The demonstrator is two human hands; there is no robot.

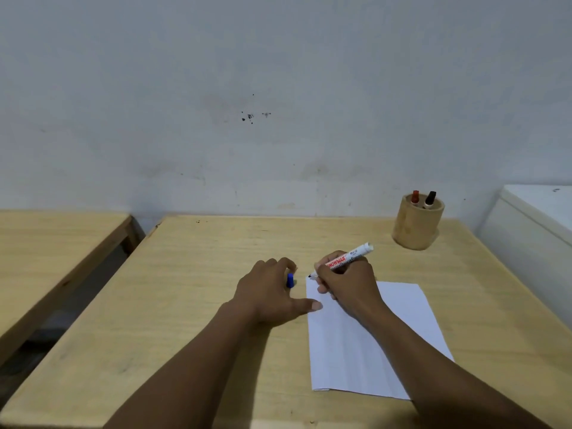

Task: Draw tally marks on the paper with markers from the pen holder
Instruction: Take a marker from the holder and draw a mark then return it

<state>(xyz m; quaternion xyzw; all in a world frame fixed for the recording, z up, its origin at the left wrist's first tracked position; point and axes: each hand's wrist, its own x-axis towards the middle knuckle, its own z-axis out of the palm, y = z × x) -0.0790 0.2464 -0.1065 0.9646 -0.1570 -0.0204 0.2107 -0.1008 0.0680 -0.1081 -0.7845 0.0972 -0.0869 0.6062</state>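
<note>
White paper (365, 342) lies on worktop (185, 305), marker (340, 261) tip at its far-left corner; right hand (346, 283) fingers pinch marker, left hand (272, 292) fingers pinch blue cap (290, 280). Risk: unpinned paper slides, smearing marks.

A single view, taken from the person's head, looks forward and down across the pale wooden desk (192, 305) toward the grey-white wall (278, 88) behind it. The wall fills the upper half of the picture and the desk the lower half. Both forearms enter from the bottom edge, close under the lens, while the round wooden pen holder (416, 226) stands farther off at the desk's far right. The wide angle bends the desk edges outward.
</note>
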